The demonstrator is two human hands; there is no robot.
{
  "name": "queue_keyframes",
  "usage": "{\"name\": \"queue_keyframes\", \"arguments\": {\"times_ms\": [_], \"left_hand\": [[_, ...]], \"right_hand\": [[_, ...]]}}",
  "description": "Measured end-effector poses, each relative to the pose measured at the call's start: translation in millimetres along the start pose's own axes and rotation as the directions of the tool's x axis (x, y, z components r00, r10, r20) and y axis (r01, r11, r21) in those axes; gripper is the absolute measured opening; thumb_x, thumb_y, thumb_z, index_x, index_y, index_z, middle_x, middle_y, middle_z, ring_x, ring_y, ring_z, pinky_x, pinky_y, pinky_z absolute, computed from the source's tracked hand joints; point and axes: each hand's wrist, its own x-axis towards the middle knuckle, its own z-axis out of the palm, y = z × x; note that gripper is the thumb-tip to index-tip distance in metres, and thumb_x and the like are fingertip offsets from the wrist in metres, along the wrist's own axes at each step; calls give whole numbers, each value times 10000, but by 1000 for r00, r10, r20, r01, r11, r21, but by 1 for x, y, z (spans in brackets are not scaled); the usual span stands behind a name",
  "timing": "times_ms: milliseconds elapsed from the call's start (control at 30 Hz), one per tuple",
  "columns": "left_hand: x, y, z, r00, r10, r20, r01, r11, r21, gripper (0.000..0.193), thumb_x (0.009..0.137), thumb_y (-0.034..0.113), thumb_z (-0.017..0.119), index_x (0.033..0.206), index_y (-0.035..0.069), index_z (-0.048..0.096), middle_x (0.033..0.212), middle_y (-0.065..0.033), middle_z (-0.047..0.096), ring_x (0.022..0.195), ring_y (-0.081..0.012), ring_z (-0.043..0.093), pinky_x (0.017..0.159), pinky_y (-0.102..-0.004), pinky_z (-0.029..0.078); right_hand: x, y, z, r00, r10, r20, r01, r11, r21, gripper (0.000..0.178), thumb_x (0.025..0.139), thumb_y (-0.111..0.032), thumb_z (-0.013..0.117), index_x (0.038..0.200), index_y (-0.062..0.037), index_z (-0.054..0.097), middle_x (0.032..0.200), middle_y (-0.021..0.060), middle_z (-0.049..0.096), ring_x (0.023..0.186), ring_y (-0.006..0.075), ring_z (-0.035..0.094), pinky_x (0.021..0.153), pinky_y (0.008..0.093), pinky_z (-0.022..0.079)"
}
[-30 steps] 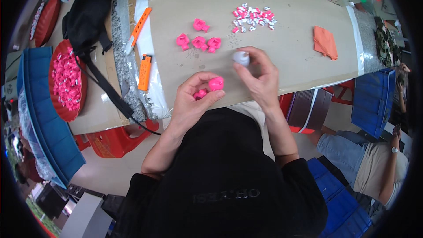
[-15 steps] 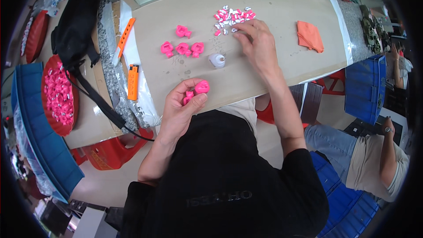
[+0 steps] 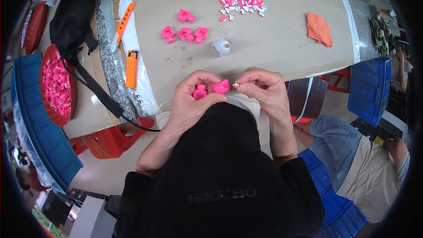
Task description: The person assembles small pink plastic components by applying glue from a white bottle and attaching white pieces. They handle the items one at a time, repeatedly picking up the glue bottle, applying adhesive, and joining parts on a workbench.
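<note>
Head view: my right hand [image 3: 266,89] is back from the small pile [image 3: 241,4] ahead of it, thumb and fingertip in a narrow pinch on one tiny pink-and-white bit [image 3: 236,85]. Bottle [image 3: 221,47] it held a second ago now rests on the table [image 3: 273,39], ahead of both hands. Left hand [image 3: 187,99] curled: one pink figure [image 3: 220,87] at the fingertips, another pink piece [image 3: 200,91] nearer the palm. Bit and figure sit just apart, not joined; both parts now side by side. Writing: faint handwritten marks beyond the bottle, lettering across my black shirt [image 3: 220,163], dark print on an orange case [image 3: 131,69] left of my left hand.
</note>
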Motion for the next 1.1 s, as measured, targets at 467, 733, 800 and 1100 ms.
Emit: {"name": "queue_keyframes", "arguments": {"times_ms": [467,733,800,1100], "left_hand": [[3,0,2,998,6,66,-9,999,45,246,761,-51,633,1002,-1,622,955,-72,605,852,-111,571,731,-235,475],[1,-2,2,996,3,93,-4,1000,5,277,784,-60,596,1052,4,615,954,-81,610,831,-112,576,731,-230,477],[0,-2,4,995,77,57,-83,991,106,271,791,-53,592,1056,-1,613,955,-81,611,820,-112,578,726,-228,479],[2,-2,6,988,152,24,-153,954,257,268,806,55,623,1070,14,616,945,-62,615,827,-111,561,722,-219,450]], "right_hand": [[6,4,-11,947,308,95,-314,947,65,116,763,10,659,874,20,626,771,63,638,688,86,599,622,187,468],[5,4,-8,946,309,93,-319,940,123,99,757,4,668,848,32,641,763,69,641,691,98,605,634,201,479],[4,4,-4,949,311,48,-314,946,83,107,757,-1,671,854,32,641,762,65,640,689,95,603,627,197,475],[0,21,-1,971,237,3,-234,955,183,116,765,-34,676,852,35,643,713,33,605,573,45,475,500,180,354]]}}
